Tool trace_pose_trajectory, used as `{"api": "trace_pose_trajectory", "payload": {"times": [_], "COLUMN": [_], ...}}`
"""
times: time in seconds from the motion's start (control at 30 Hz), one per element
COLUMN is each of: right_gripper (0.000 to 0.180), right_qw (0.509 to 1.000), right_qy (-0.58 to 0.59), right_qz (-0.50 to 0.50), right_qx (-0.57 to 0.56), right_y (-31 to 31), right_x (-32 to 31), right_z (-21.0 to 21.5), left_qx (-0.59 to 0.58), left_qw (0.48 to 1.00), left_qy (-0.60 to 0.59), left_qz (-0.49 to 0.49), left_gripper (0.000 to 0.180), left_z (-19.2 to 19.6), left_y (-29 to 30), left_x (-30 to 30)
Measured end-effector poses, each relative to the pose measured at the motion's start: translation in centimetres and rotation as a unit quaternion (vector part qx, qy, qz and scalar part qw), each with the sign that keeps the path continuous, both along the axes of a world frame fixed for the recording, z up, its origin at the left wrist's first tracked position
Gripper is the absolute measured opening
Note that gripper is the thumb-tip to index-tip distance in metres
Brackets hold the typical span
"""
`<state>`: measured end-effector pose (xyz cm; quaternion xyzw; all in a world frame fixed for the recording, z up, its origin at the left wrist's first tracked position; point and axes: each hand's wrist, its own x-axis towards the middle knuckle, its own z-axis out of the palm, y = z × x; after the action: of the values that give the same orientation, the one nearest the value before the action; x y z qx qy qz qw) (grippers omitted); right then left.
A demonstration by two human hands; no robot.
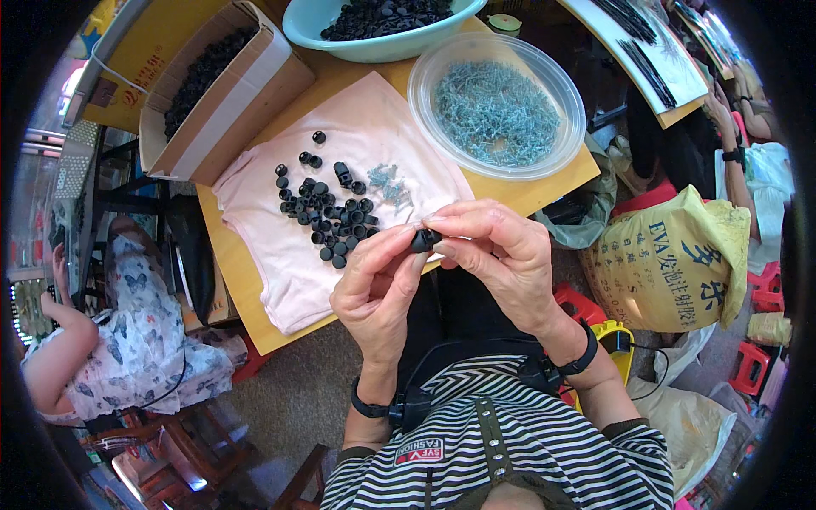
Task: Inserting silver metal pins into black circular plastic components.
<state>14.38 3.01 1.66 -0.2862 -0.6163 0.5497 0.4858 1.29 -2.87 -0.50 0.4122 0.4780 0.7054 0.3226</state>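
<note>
My left hand [378, 285] and my right hand [501, 259] meet just past the table's near edge. Between their fingertips both pinch a small round black cap [422, 240]; fingers partly cover it. Beyond them, a loose pile of similar black caps [327, 208] lies on a pale pink cloth [285, 285], some with the hollow side showing. To the right of that pile sits a little heap of thin silvery metal pieces [389, 185], too small to tell their kind. A clear round plastic tub [574, 140] holds many more such pieces.
On the yellowish table [557, 183] stand a cardboard box [246, 93] and a light blue basin [382, 49], both with black pieces. A printed sack [671, 263] is at right. One person [136, 331] sits at left; another person's arm [735, 161] shows at right.
</note>
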Motion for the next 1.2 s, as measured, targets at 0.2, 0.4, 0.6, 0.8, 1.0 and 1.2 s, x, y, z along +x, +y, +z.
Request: {"api": "trace_pose_trajectory", "payload": {"times": [0.2,0.4,0.6,0.8,1.0,1.2], "right_gripper": [0.021,0.022,0.019,0.017,0.032,0.036], "right_qw": [1.0,0.996,0.999,0.999,0.987,0.976], "right_qy": [-0.008,-0.046,0.005,0.029,-0.071,-0.093], "right_qz": [0.012,0.001,0.024,0.015,-0.015,-0.051], "right_qx": [-0.012,0.074,-0.027,-0.026,0.145,0.19], "right_y": [0.0,0.3,0.0,-0.2,-0.2,0.0], "right_x": [0.1,0.4,0.4,0.0,-0.2,-0.8], "right_z": [0.0,0.0,0.0,-0.6,-0.1,-1.2], "left_qx": [0.007,0.002,0.035,0.034,0.015,-0.026], "left_qw": [1.0,0.999,0.987,0.996,0.999,0.997], "left_qy": [0.02,0.039,0.157,0.082,-0.037,-0.077], "left_qz": [0.005,0.013,0.021,-0.005,-0.008,0.0], "left_gripper": [0.027,0.027,0.029,0.03,0.027,0.023], "left_z": [0.0,0.1,0.3,0.2,0.1,-0.1], "left_y": [-0.1,-0.1,0.1,0.0,-0.4,-0.4], "left_x": [-0.1,-0.1,-0.4,-0.3,0.1,0.4]}}
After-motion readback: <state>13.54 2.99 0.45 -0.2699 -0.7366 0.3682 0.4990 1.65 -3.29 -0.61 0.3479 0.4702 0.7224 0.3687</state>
